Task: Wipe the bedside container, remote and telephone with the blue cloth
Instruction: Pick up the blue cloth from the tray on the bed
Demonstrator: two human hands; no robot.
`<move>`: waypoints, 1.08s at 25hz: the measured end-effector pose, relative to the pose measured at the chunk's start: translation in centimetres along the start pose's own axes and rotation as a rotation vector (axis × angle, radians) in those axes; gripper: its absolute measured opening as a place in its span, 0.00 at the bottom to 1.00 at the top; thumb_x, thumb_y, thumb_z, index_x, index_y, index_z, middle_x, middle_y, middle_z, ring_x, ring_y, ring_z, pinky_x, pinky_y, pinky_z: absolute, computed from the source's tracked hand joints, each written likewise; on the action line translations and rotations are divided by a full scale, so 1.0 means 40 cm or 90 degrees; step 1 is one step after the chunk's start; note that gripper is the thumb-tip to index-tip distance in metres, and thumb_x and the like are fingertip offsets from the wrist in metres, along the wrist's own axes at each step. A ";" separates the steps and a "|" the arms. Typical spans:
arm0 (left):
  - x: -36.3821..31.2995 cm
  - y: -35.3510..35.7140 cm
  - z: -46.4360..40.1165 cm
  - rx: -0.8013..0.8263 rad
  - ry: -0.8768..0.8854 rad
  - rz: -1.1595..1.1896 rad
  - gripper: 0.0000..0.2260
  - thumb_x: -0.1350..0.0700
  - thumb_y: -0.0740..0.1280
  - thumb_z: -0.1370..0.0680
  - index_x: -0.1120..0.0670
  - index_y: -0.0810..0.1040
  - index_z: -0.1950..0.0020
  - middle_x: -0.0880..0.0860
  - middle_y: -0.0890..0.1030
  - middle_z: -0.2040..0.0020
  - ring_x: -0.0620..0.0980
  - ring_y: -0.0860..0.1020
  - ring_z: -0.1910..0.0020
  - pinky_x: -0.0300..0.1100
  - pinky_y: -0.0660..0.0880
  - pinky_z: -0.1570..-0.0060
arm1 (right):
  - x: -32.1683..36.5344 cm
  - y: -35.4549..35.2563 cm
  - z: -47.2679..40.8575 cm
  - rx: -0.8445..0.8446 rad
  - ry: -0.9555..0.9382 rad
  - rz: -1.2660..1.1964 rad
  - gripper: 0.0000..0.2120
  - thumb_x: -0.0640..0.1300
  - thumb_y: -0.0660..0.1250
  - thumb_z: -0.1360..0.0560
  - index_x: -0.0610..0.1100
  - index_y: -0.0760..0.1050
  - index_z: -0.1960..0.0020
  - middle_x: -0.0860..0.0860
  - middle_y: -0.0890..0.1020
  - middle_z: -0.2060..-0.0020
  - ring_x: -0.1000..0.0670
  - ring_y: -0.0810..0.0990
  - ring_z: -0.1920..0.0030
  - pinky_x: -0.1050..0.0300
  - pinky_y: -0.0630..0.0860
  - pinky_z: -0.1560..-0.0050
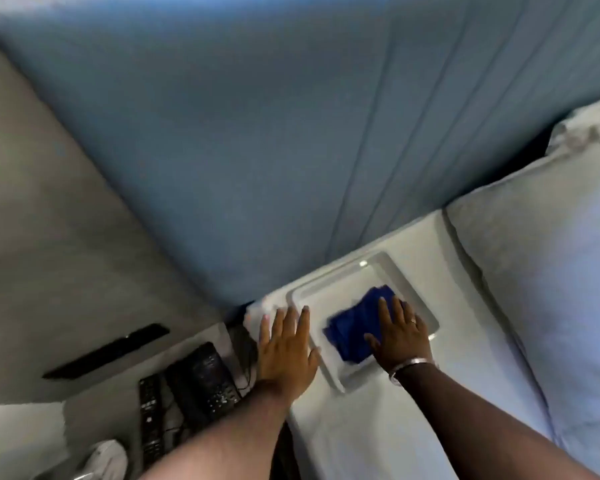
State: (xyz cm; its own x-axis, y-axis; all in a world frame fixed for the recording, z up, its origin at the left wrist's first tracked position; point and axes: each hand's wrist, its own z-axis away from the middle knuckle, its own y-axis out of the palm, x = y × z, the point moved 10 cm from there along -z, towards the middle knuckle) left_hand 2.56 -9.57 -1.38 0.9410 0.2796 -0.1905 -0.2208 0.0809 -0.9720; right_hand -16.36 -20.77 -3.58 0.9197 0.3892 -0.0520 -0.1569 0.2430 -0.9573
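A white shallow container [400,282] lies on the white bed sheet near the headboard. Inside it is the crumpled blue cloth [352,327], and my right hand [400,336] presses flat on the cloth with its fingers spread. My left hand [286,348] lies flat, fingers apart, on the container's left rim and the sheet beside it. On the grey bedside table at the lower left sit a black telephone [205,377] and, left of it, a black remote [150,415].
A blue padded headboard [257,150] rises behind the bed. A white pillow [548,271] lies to the right of the container. A grey wall panel with a black strip [108,351] stands left. A white object [106,460] sits at the table's near edge.
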 end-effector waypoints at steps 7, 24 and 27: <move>-0.196 0.300 -0.247 0.213 0.002 0.161 0.29 0.39 0.67 0.25 0.52 0.68 0.29 0.53 0.74 0.31 0.57 0.72 0.34 0.52 0.71 0.35 | -0.173 0.217 -0.231 0.115 0.166 -0.197 0.40 0.61 0.67 0.30 0.41 0.57 0.28 0.40 0.71 0.33 0.38 0.72 0.36 0.44 0.73 0.39; 0.291 0.043 0.051 0.519 -0.122 0.857 0.28 0.55 0.78 0.35 0.58 0.78 0.36 0.57 0.84 0.40 0.55 0.82 0.41 0.49 0.79 0.43 | 0.313 -0.262 0.048 0.254 -0.065 -0.616 0.04 0.47 0.68 0.25 0.49 0.78 0.51 0.51 0.86 0.61 0.50 0.85 0.61 0.65 0.77 0.72; 0.595 0.108 0.261 0.401 -0.357 1.052 0.25 0.60 0.72 0.31 0.56 0.77 0.33 0.56 0.84 0.42 0.57 0.81 0.43 0.57 0.75 0.42 | 0.606 -0.210 0.119 0.267 -0.095 -0.597 0.07 0.43 0.69 0.25 0.43 0.77 0.48 0.47 0.85 0.58 0.45 0.83 0.59 0.62 0.78 0.66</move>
State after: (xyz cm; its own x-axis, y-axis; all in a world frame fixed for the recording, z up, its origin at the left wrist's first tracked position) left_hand 21.35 7.42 -8.68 -0.4584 0.6692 -0.5849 -0.8873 -0.3073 0.3438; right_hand 5.53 -9.16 4.54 0.6878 -0.0164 0.7257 0.4591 0.7842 -0.4175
